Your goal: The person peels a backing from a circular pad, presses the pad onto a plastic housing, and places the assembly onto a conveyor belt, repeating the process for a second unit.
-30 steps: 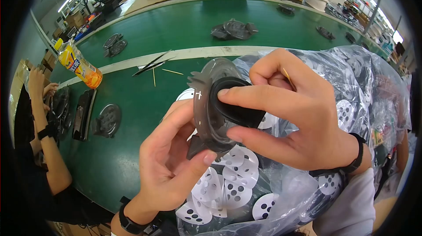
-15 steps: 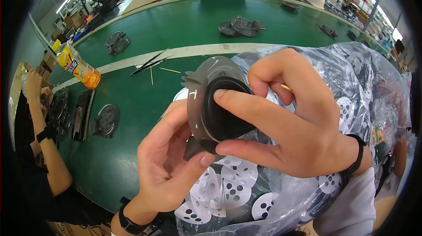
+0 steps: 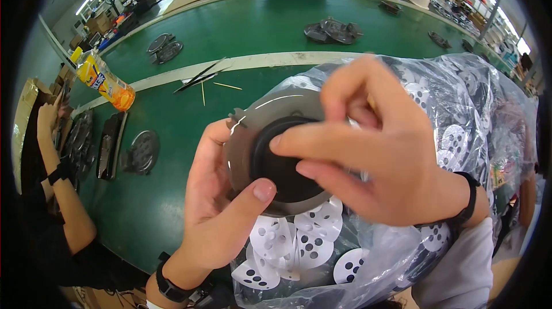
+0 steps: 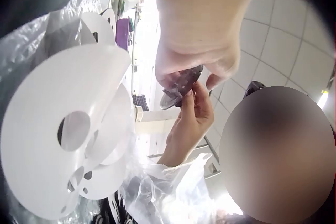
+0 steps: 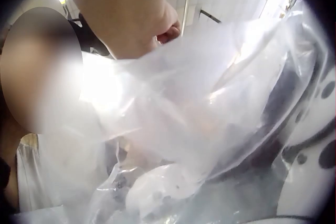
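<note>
My left hand (image 3: 221, 222) holds a round smoky-grey plastic part (image 3: 240, 151) by its edge, thumb on the front rim. A black round piece (image 3: 287, 188) sits in the part's middle. My right hand (image 3: 391, 153), slightly blurred, touches the black piece with index finger and thumb tips. Its other fingers curl around a thin wooden stick like a toothpick (image 3: 371, 102), mostly hidden. In the left wrist view the grey part (image 4: 185, 83) shows edge-on between both hands. Below them lie white discs with holes (image 3: 313, 248) on clear plastic. The right wrist view is mostly covered by plastic film (image 5: 173, 103).
A large clear bag (image 3: 460, 79) of white discs fills the right side. Tweezers (image 3: 198, 79), loose toothpicks (image 3: 228, 86), a drink bottle (image 3: 106, 81) and another grey part (image 3: 142, 152) lie leftward. Several grey parts (image 3: 333, 31) sit on the green belt. Another person's arm (image 3: 69, 205) is at left.
The left hand has turned the grey part so its face points more toward the head camera. The right fingers have shifted over the black piece.
</note>
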`<move>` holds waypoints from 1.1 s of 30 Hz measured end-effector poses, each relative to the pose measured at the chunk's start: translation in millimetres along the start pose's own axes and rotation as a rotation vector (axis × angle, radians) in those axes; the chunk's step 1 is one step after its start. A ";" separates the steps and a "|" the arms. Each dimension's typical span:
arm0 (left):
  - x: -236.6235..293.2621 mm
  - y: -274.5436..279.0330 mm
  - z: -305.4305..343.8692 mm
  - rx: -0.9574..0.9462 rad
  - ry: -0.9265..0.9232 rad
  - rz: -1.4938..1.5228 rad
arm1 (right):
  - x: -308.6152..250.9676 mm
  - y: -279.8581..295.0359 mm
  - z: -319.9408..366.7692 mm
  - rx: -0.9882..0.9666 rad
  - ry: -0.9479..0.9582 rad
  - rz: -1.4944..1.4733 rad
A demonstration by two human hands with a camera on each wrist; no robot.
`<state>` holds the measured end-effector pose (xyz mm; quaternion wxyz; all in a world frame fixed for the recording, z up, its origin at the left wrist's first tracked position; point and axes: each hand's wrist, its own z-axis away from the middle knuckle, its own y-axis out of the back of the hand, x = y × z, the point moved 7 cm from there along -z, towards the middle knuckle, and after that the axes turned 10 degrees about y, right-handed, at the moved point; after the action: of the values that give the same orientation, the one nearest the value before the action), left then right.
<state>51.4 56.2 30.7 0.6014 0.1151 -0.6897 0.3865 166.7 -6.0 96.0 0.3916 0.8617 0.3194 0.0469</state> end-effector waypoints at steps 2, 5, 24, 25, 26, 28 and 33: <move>5.6 -0.9 -1.3 -0.061 -0.011 0.076 | 12.6 7.5 -2.2 0.215 0.040 -0.254; 7.5 -1.7 -1.3 -0.062 -0.007 0.134 | 38.5 -11.7 5.4 0.183 -0.363 -0.843; 18.1 36.8 -22.0 0.034 -0.095 -0.169 | 78.1 -51.7 30.2 -0.248 -0.711 -1.099; 22.8 38.9 -22.5 0.079 -0.092 -0.276 | 98.0 -53.1 34.3 -0.054 -0.794 -1.239; 24.4 41.5 -24.4 0.067 -0.094 -0.280 | 113.6 -50.2 37.7 0.145 -0.871 -1.372; 30.9 63.1 -24.4 0.251 -0.204 -0.120 | 125.5 -39.9 36.9 0.254 -0.936 -1.363; 35.8 86.2 -25.5 0.417 -0.195 -0.317 | 139.6 -47.7 50.5 0.171 -0.988 -1.196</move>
<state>7.5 142.4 28.9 0.5485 0.3794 -0.6232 0.4084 269.3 66.8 4.0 0.3792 0.4911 0.5207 -0.5864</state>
